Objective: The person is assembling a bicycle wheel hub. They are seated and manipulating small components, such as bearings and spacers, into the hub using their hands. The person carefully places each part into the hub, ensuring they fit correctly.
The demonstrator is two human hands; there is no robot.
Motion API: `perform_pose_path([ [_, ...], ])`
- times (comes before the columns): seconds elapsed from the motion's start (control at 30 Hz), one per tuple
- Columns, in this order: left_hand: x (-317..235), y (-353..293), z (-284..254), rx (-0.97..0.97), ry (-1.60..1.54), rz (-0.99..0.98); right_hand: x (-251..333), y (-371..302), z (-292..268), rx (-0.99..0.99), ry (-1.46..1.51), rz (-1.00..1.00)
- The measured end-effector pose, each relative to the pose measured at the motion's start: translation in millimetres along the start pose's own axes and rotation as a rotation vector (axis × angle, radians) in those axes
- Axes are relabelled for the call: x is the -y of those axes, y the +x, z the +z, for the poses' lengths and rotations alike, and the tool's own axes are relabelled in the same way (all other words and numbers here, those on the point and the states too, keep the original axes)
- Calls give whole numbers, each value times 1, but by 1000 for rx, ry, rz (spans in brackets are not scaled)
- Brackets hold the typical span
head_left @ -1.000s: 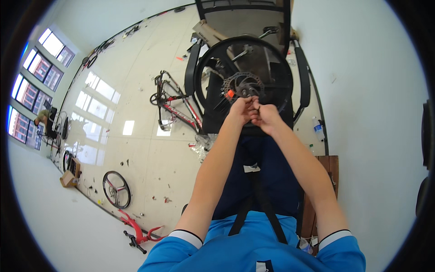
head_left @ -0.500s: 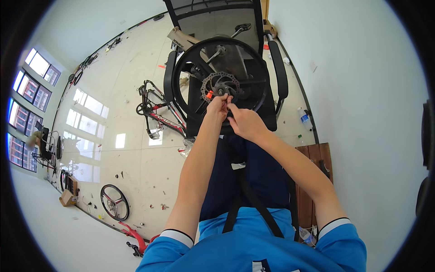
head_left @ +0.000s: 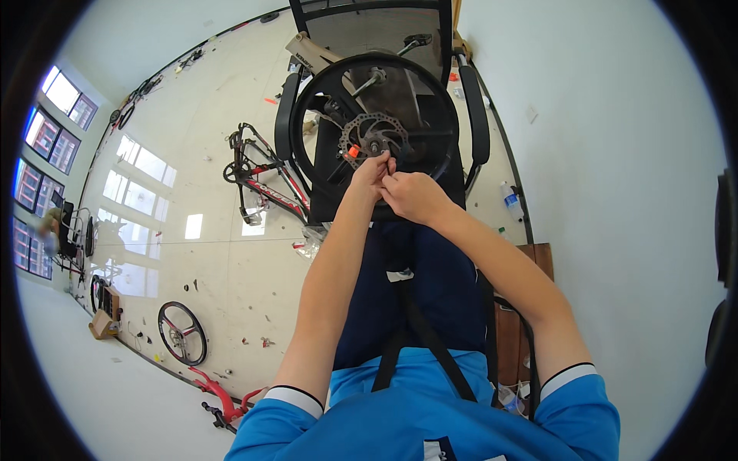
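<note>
A black bicycle wheel [head_left: 452, 115] lies across an office chair, its disc brake rotor [head_left: 393, 127] facing up. An orange piece [head_left: 354, 151] sits at the rotor's left edge. Just below the hub, my left hand [head_left: 372, 175] is closed in a pinch by the rotor's near edge. My right hand [head_left: 416, 197] is closed too, its fingertips meeting those of the left. Whatever lies between the fingers is too small or hidden to make out. A beige bicycle frame [head_left: 309, 54] with a crank and pedal [head_left: 416, 41] shows behind and through the wheel.
Black armrests [head_left: 477, 115] flank the wheel. On the floor at left lie a black-and-red bicycle frame [head_left: 265, 188], a spoked wheel [head_left: 183, 333] and a red frame part [head_left: 219, 390]. A bottle [head_left: 511, 200] and brown wooden planks [head_left: 511, 346] are at right, near the wall.
My right hand's thumb and fingers have drawn together and up against the left fingertips. The whole view has shifted slightly; the wheel stays on the chair.
</note>
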State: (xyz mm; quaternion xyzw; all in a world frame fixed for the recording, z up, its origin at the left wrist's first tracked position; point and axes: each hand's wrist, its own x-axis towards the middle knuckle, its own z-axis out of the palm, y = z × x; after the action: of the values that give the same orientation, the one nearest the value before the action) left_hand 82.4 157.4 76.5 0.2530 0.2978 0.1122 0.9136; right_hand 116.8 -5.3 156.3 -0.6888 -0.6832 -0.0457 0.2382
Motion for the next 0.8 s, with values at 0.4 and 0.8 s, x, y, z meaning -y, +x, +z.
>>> perform_pose_path([
  [0.4,-8,-30,18,-105,-162,-70,11,-1,8,-153,1087,721],
  [0.8,-2,-4,-6,-26,-109,-13,15,8,2,-293,503,252],
])
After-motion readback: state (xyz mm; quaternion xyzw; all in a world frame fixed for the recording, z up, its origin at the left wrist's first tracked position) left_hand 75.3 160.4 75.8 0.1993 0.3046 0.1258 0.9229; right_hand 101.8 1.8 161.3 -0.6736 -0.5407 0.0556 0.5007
